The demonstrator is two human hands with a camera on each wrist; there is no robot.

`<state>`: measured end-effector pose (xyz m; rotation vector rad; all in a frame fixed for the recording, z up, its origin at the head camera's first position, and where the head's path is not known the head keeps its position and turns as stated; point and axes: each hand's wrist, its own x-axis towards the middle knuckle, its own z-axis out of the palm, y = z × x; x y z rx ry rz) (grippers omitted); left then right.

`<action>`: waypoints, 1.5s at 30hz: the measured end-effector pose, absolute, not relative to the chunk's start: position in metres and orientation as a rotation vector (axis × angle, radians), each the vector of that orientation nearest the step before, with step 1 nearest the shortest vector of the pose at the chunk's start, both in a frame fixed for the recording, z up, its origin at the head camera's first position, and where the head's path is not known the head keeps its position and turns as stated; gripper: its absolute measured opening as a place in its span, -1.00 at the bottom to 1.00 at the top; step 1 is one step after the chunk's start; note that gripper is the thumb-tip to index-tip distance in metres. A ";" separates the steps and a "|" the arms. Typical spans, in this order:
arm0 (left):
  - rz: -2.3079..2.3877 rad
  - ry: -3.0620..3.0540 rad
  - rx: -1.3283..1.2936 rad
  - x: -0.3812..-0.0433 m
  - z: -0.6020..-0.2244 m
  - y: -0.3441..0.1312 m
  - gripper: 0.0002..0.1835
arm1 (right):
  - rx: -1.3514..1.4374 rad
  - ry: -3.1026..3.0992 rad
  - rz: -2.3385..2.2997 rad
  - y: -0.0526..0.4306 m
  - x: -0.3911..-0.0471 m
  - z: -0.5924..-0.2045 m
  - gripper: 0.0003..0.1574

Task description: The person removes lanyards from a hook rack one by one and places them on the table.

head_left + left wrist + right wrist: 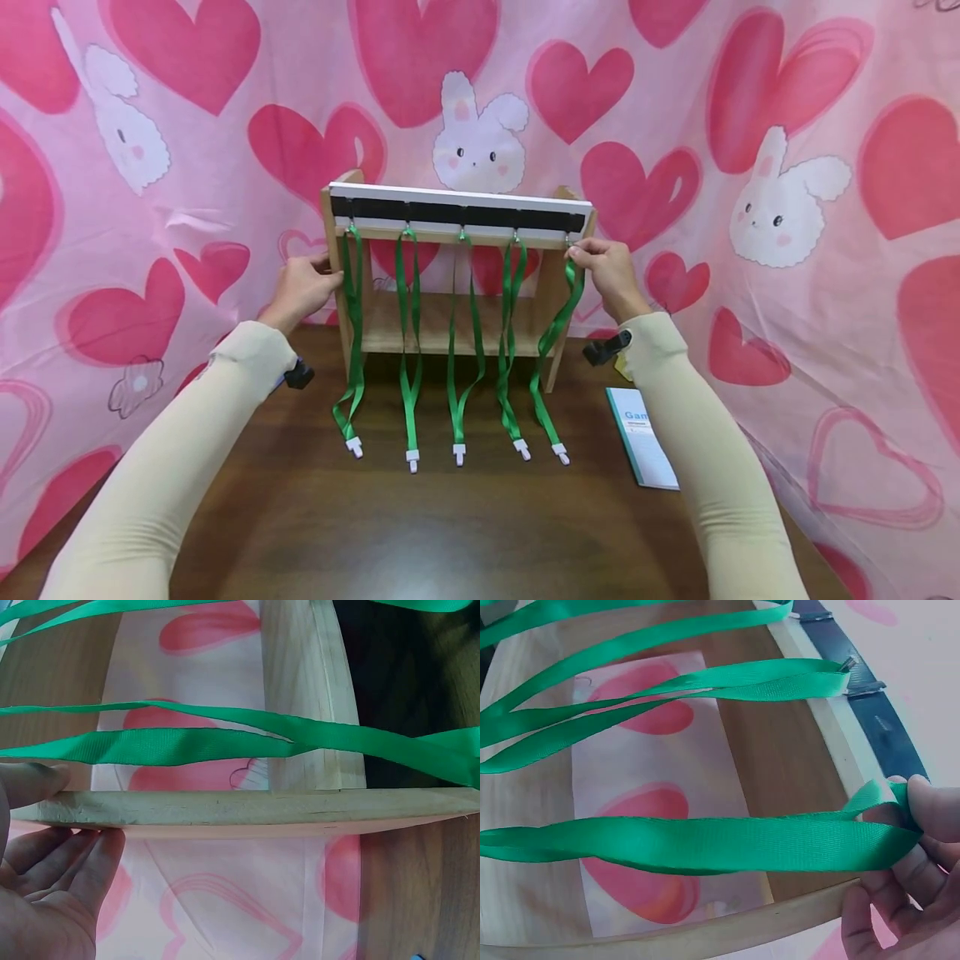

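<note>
A small wooden shelf rack (pixel 431 315) stands on the table, with a white board carrying a black strip (pixel 435 210) along its top front. Several green lanyards hang from small hooks on that strip, each ending in a white clip (pixel 460 454). My left hand (pixel 300 287) grips the rack's left side panel (pixel 225 810), thumb on the inner face and fingers on the outer. At the top right corner, my right hand (pixel 609 271) pinches the rightmost lanyard (pixel 727 844) near its hook. The fingers hide that hook in the right wrist view.
A booklet (pixel 637 433) with a teal edge lies on the brown table (pixel 375 525), partly behind my right forearm. Something small and yellow (pixel 621 367) sits near the right wrist. Behind the rack hangs a pink cloth (pixel 405 158) with hearts and rabbits.
</note>
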<state>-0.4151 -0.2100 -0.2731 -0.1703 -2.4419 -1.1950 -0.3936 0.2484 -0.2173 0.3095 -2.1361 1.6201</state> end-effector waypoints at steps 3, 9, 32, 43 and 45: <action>-1.188 -2.438 -0.167 -0.415 -0.275 -0.211 -0.46 | 0.354 -2.117 1.690 0.249 -0.392 -0.217 -0.66; -1.174 -2.447 -0.163 -0.416 -0.275 -0.212 -0.47 | 0.382 -2.140 1.617 0.249 -0.386 -0.211 -0.67; -1.154 -2.457 -0.188 -0.415 -0.274 -0.210 -0.48 | 0.203 -2.090 1.364 0.264 -0.373 -0.229 -0.64; -1.157 -2.423 -0.198 -0.419 -0.272 -0.210 -0.49 | 0.186 -2.128 1.182 0.291 -0.368 -0.254 -0.59; -1.156 -2.426 -0.196 -0.418 -0.273 -0.211 -0.48 | 0.168 -2.164 1.143 0.296 -0.366 -0.259 -0.57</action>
